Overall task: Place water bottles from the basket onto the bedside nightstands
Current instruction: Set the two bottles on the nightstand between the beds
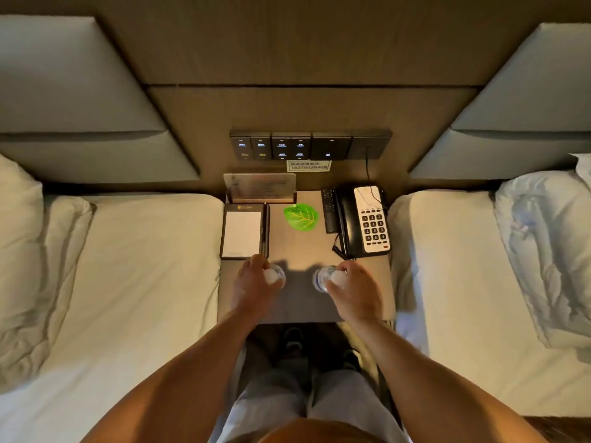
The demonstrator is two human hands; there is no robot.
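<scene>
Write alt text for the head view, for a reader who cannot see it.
Seen from above, a person's left hand and right hand each grip a clear plastic water bottle, the left bottle and the right bottle, over a brown nightstand between two white beds. Behind them lie a black notepad holder, green leaf-shaped card and black telephone.

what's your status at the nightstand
Left hand and right hand each shut on a bottle, over nightstand front. Phone, notepad behind, clear.
</scene>
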